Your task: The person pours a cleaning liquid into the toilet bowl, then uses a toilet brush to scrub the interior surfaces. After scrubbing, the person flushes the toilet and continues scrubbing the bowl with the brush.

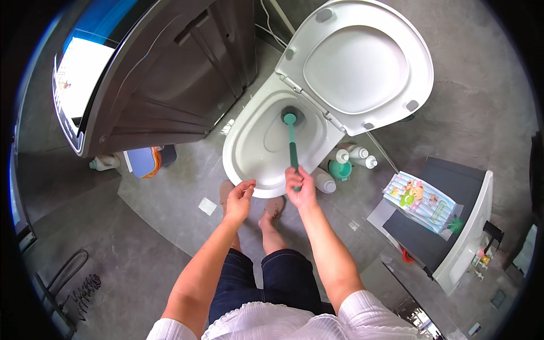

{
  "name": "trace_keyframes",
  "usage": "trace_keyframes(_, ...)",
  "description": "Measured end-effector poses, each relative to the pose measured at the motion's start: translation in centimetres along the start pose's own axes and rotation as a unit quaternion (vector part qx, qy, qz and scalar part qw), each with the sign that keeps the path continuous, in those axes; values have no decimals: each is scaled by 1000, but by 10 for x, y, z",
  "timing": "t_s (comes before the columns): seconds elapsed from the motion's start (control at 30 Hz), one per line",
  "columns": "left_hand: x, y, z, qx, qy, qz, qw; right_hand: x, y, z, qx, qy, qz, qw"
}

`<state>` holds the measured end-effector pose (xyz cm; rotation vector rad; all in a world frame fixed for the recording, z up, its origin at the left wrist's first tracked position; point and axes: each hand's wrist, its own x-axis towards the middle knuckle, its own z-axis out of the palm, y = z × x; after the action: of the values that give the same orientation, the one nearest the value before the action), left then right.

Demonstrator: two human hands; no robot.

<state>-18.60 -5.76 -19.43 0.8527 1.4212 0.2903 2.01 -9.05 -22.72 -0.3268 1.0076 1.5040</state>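
Note:
My right hand (300, 187) grips the dark green handle of a toilet brush (293, 146). The brush's bristle head is down at the drain hole of the white toilet bowl (255, 153), partly hidden under its pale green round cap. Just off the front rim of the bowl is my left hand (240, 199), with no object in it; its thumb and fingertips are close together. Behind the bowl the toilet seat and lid (357, 70) stand raised. A teal brush holder (340, 169) stands on the floor beside the toilet.
Several white bottles (325, 182) crowd the floor right of the bowl. A large dark brown appliance (170, 85) stands close on the left. At right, a dark cabinet (408, 238) carries a patterned tissue pack (418, 202). A white scrap (208, 206) lies near my left foot.

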Motion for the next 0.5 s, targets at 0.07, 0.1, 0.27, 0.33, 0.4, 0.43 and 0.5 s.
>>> trace_keyframes(0.07,2,4,-1,-3,-1,3,1000,-26,25,-8,-175,38,-15,984)
trace_keyframes(0.1,2,4,-2,-4,0,4,1000,-41,42,-7,-287,50,-18,957)
trace_keyframes(0.27,15,-27,-24,-57,29,30,998,-134,79,-42,-669,163,22,725)
trace_keyframes(0.33,17,-27,-27,-57,27,34,997,-153,44,-76,-833,142,-34,534)
trace_keyframes(0.4,13,-20,-28,-43,26,24,998,-148,2,-86,-924,68,-169,336)
trace_keyframes(0.43,12,-19,-31,-40,33,26,998,-131,-17,-75,-932,51,-221,283)
trace_keyframes(0.5,10,-16,-31,-34,43,30,998,-88,-41,-29,-960,120,-197,156)
